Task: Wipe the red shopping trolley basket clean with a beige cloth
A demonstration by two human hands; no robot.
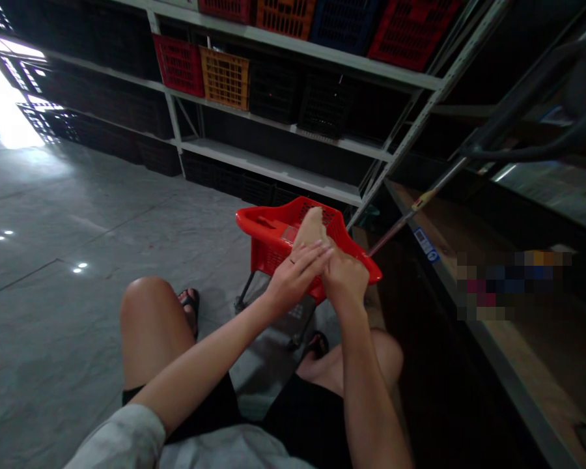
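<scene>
I am crouched low over a grey floor with both knees in view. Both hands meet just above a red plastic basket [268, 231] that stands on a small wheeled frame. My right hand [344, 277] is closed round a small tan, flat object [312, 228] that sticks up above my fingers. My left hand [297, 270] lies against that same object, fingers stretched along its side. What the tan object is I cannot make out.
White metal shelving [283, 172] along the back carries red, orange, blue and black crates. A low wooden shelf [512, 352] with a blue label runs along my right. Bright glare falls on the grey tiled floor [53, 260] at the left.
</scene>
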